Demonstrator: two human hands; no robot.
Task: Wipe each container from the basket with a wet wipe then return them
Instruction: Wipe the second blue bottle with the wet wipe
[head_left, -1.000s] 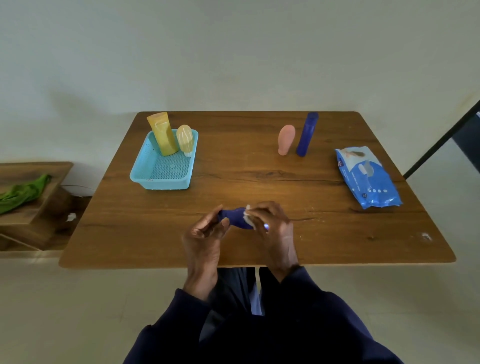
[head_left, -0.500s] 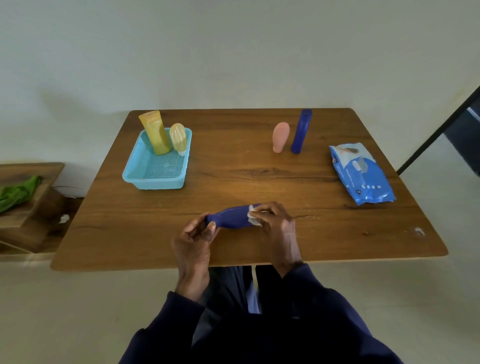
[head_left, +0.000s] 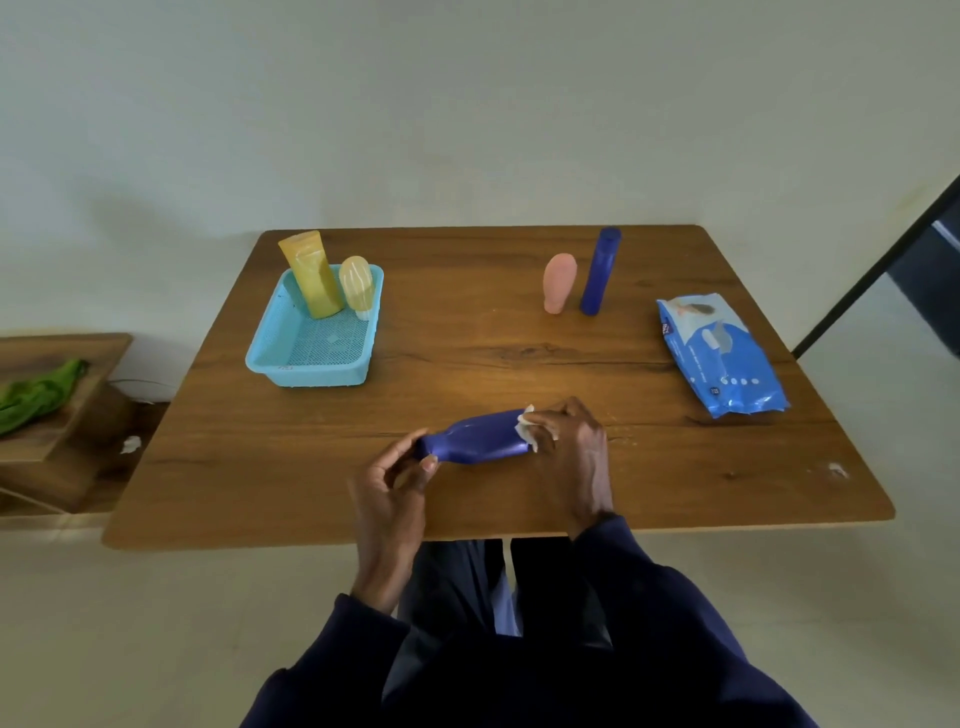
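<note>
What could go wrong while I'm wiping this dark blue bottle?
The left hand pinches only the narrow end of the dark blue plastic bottle, so it may twist or slip as the right hand rubs with the white wet wipe. The upright pink tube and tall blue bottle might topple if bumped.

Horizontal dark-blue bottle (head_left: 480, 441), white wipe (head_left: 527, 423) on right end; yellow tube (head_left: 311, 275), pale bottle (head_left: 357, 283) standing in basket (head_left: 306, 375).

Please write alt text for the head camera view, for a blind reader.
The left hand holds a dark blue bottle on its side over a wooden table; the right hand presses a wet wipe against it. Behind are a light blue basket with a yellow tube and a pale yellow bottle, a pink bottle, a tall blue bottle and a wipes pack.
</note>
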